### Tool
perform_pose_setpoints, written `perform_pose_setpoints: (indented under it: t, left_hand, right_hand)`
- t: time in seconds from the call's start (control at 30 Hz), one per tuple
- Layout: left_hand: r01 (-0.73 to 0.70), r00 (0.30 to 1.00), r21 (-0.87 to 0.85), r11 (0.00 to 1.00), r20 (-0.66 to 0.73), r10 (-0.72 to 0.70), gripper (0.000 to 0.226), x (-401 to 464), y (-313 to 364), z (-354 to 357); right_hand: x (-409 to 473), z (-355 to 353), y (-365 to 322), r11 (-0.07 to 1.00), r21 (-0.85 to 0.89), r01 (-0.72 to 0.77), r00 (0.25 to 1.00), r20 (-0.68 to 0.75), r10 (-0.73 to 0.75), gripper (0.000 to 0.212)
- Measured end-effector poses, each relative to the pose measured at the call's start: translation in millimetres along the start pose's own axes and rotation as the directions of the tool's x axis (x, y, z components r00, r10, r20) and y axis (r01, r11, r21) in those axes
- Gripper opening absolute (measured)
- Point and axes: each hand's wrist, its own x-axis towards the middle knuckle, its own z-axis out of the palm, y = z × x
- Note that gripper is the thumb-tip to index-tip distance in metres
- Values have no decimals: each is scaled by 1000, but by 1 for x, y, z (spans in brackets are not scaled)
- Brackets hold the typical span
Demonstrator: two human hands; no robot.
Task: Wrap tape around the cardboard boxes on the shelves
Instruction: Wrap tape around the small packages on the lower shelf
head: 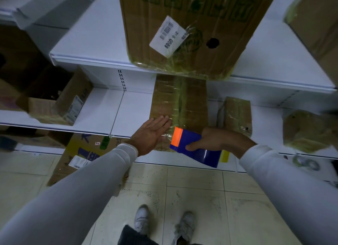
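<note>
— Hands first, what are they doing?
— The left hand lies flat, fingers straight and together, pressing on the near end of the middle box on the lower shelf. The right hand has its fingers and thumb wrapped around a blue tape dispenser with an orange end, held against the front edge of that same box.
— And the box itself?
— Flat brown cardboard, already crossed by shiny yellowish tape down its middle. It sits under the upper shelf, where a big box with a white label overhangs the edge, its bottom corner taped too.
— Anything beside it?
— A small taped box just to its right, another wrapped one farther right, and an open box well off to the left. A printed box leans on the tiled floor below. White shoes stand on the tiles.
</note>
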Motion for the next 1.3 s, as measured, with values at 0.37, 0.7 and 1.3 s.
perform_pose_setpoints:
  t: [0.37, 0.7, 1.3]
  left_hand:
    - [-13, 1000, -51, 999, 8, 13, 79, 4, -7, -7]
    - [43, 998, 58, 997, 37, -45, 81, 16, 14, -32]
    - [-114, 992, 145, 983, 71, 104, 65, 76, 84, 8]
  right_hand:
    - [-52, -52, 92, 993, -55, 103, 995, 15, -102, 15]
    - [-12, -36, 136, 982, 74, 171, 983, -83, -165, 28]
    - [-37, -47, 192, 994, -6, 111, 994, -19, -111, 41]
